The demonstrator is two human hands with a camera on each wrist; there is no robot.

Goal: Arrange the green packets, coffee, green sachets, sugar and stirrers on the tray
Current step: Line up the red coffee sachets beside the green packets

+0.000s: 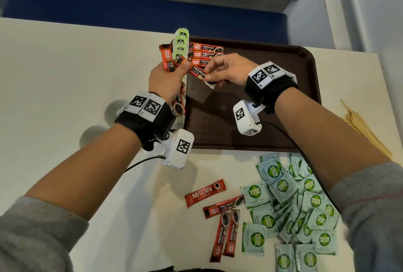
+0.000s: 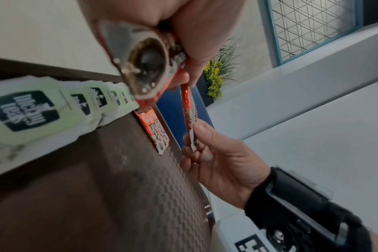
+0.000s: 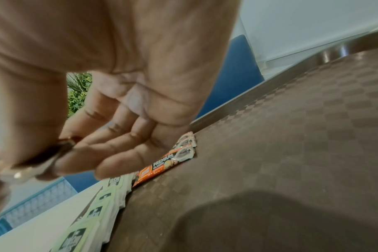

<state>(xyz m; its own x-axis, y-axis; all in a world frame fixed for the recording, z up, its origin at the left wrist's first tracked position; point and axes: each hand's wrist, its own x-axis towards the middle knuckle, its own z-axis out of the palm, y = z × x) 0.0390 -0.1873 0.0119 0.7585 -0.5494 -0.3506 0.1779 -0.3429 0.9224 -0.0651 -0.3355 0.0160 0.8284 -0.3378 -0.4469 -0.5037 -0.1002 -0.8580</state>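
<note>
Left hand [image 1: 168, 79]: fingers wrapped round a bundle of coffee sticks [image 1: 166, 59], at the tray's 9 o'clock edge.
Right hand [image 1: 226, 69]: thumb and fingers pinch one coffee stick [image 1: 199, 72] by its end; the left thumb presses its other end.
Tray [image 1: 272, 97]: green packets [image 1: 181, 42] in a row along 9 o'clock, three coffee sticks at 11.
Desk [image 1: 65, 64]: green sachets [image 1: 290, 206] at the tray's 5 o'clock, loose coffee [image 1: 220, 206] at 6, stirrers [image 1: 362, 127] at 3.

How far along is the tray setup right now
Early on. Done: a row of green packets lies along the tray's left edge, with three coffee sticks beside it. In hand: the left hand grips a bunch of coffee sticks, and the right hand pinches one from it. Left on the table: four coffee sticks, the green sachets, the stirrers.
</note>
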